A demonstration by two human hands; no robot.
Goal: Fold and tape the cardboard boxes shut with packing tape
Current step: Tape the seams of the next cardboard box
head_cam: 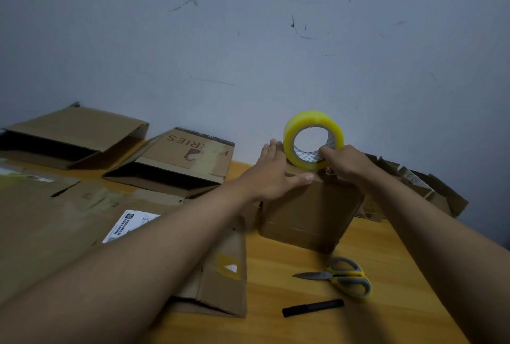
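A small closed cardboard box (309,216) stands on the wooden table (400,274) right of centre. My left hand (271,175) lies flat on its top with straight fingers, thumb stretched toward the right. My right hand (345,162) grips a yellow roll of packing tape (296,129) that stands on edge at the far edge of the box top, a finger hooked into the core. Any tape strip on the box is hidden by my hands.
Grey and yellow scissors (340,276) and a black marker (313,307) lie in front of the box. Flattened cardboard (55,222) covers the left side. Two open boxes (182,169) (74,136) sit by the wall, with more folded cardboard (425,189) at right.
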